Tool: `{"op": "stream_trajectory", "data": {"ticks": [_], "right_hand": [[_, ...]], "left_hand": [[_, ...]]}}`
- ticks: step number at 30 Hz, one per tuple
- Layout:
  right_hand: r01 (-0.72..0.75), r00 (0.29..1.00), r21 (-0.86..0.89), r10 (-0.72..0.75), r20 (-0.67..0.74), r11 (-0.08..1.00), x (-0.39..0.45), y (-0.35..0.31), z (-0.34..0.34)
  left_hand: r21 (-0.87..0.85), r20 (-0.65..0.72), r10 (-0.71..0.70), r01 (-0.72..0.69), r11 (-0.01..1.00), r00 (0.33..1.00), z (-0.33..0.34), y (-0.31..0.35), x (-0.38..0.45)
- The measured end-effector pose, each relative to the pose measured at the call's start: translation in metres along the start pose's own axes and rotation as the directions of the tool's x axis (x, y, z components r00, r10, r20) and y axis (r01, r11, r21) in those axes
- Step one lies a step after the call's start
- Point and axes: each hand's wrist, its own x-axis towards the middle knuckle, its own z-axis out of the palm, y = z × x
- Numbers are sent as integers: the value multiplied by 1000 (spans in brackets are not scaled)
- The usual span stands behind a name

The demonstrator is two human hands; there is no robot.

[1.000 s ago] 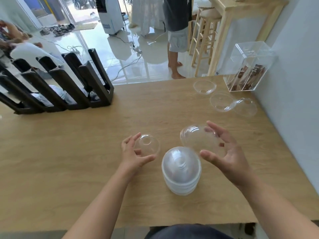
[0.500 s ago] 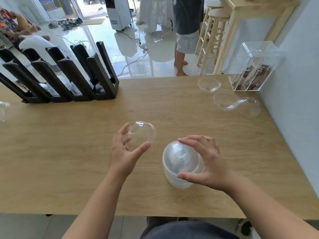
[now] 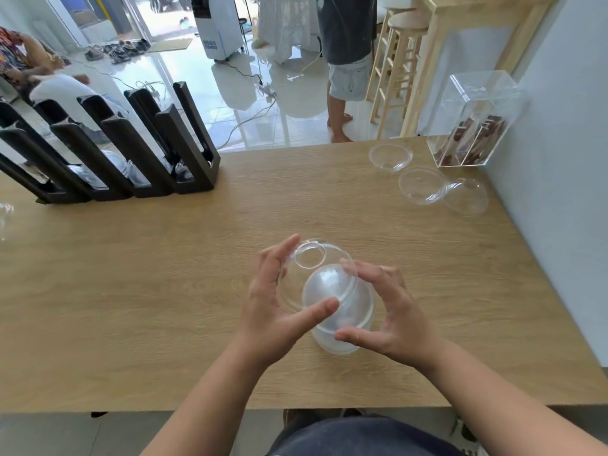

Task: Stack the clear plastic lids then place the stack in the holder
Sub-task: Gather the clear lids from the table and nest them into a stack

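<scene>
A stack of clear dome lids [image 3: 342,327] stands on the wooden table [image 3: 164,291] in front of me. My left hand [image 3: 276,301] holds a single clear dome lid [image 3: 309,258], tilted, its rim over the top of the stack. My right hand [image 3: 385,314] cups the stack's right side, thumb and fingers touching it. Three loose clear lids lie at the far right: one [image 3: 390,158], one [image 3: 422,189] and one [image 3: 467,197]. The black slotted holder [image 3: 184,159] stands at the far left, with clear lids showing in its slots.
A clear acrylic box [image 3: 473,120] with brown items stands at the far right corner by the wall. Another clear piece [image 3: 5,212] shows at the left edge. A person [image 3: 348,60] stands on the floor beyond the table, near wooden stools [image 3: 401,60].
My right hand put its lid on the stack and now steadies it. My left hand has carried its lid rightward, tilting it over the stack's top.
</scene>
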Motion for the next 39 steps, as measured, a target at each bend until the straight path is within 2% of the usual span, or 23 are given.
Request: {"op": "stream_trajectory", "data": {"ticks": [3, 6, 10, 17, 21, 24, 26, 28, 30, 33, 35, 37, 39], "right_hand": [[-64, 997, 122, 67, -25, 990, -4, 2, 4], [-55, 996, 175, 67, -59, 983, -7, 4, 6], [-15, 993, 110, 28, -115, 994, -15, 15, 2], [-103, 988, 101, 114, -104, 990, -24, 33, -20], [-149, 968, 35, 153, -198, 988, -15, 47, -36], [-219, 941, -66, 193, -277, 974, 12, 65, -51], [-281, 939, -255, 209, -273, 925, 39, 86, -65], [-352, 936, -482, 287, -206, 802, 65, 105, -80], [-403, 900, -630, 412, -142, 664, 85, 114, -91], [-443, 834, -734, 536, -128, 514, 105, 123, -97], [-469, 842, -698, 513, -168, 541, 116, 128, -98], [-445, 891, -590, 401, -214, 674, 118, 127, -97], [-431, 894, -361, 336, -296, 827, 115, 117, -94]], "left_hand": [[95, 14, 4, -5, 996, 1000, 5, -2, -3], [138, 29, 6, -10, 990, 1000, 11, -4, -5], [156, 78, 40, -52, 986, 996, 20, -8, -8], [183, 74, 15, -28, 983, 997, 28, -14, -10], [194, 107, -6, -15, 981, 994, 28, -13, -12], [112, 121, -28, 14, 994, 992, 18, -8, -11], [-7, 74, -34, 35, 999, 997, 9, -7, 3], [-75, 26, -64, 66, 995, 998, 2, -9, 33], [0, 41, -92, 92, 996, 995, 1, -13, 73], [256, 149, -157, 115, 960, 976, 16, -29, 134], [399, 243, -166, 57, 915, 956, 30, -39, 167], [494, 317, -145, -32, 869, 937, 42, -42, 192], [578, 362, -112, -129, 806, 925, 56, -43, 215]]}}
